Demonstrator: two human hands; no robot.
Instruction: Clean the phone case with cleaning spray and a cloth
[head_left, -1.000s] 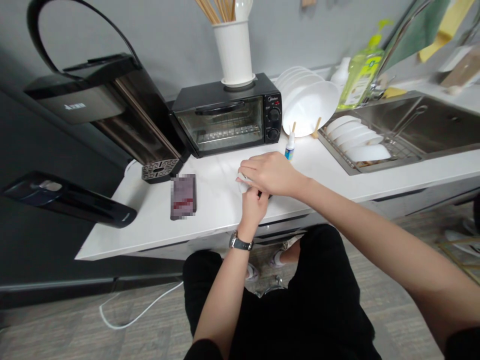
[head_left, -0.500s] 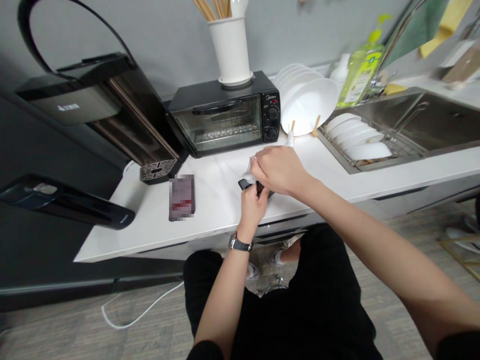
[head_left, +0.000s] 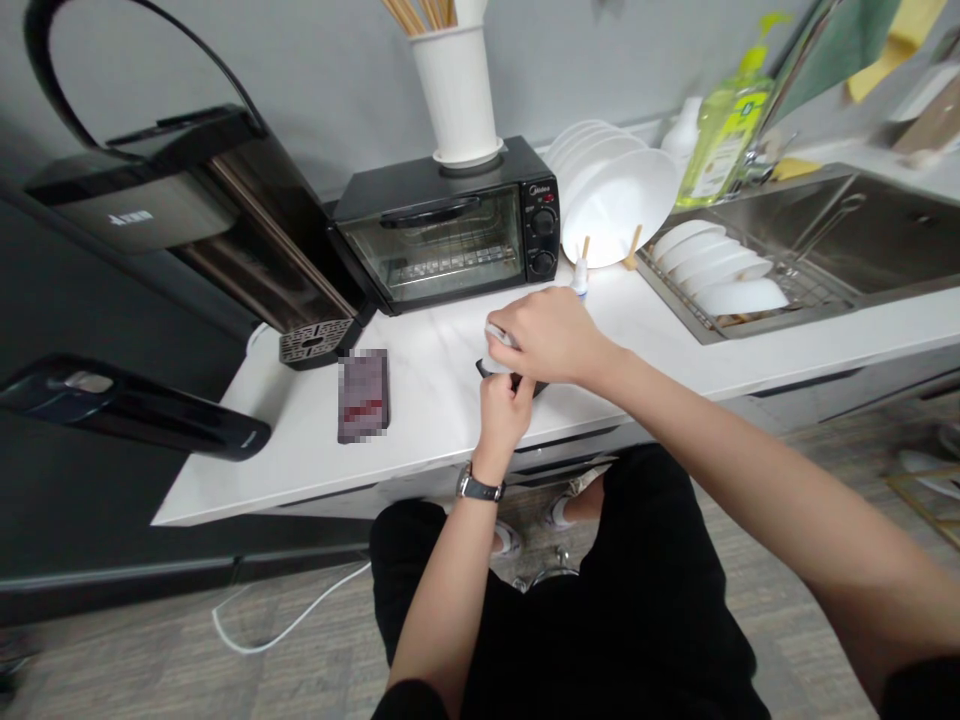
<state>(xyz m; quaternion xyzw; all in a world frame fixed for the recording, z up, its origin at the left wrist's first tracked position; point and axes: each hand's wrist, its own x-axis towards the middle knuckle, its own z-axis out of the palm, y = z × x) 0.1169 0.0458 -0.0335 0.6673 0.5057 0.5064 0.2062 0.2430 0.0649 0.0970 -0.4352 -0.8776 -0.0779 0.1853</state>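
My left hand [head_left: 505,412] is closed round a small black object [head_left: 481,370] just above the counter's front part. Most of that object is hidden by my fingers, so its kind does not show. Over it, my right hand [head_left: 551,335] is bent down with closed fingers, gripping a crumpled white tissue-like piece [head_left: 495,352] against the black object. Behind my right hand stands a small white bottle [head_left: 580,279] with a bit of blue on it, partly covered by the hand.
A phone [head_left: 364,396], its screen blurred, lies left on the white counter [head_left: 435,400]. Behind are a drinks machine [head_left: 285,230], a toaster oven [head_left: 450,245] and racked white plates [head_left: 619,210]. Rightward are a soap bottle [head_left: 724,140] and a sink [head_left: 892,235] with dishes.
My right hand has shifted slightly left and turned over the black object, and the white piece bulges more on its left side. My left hand stays nearly in place.
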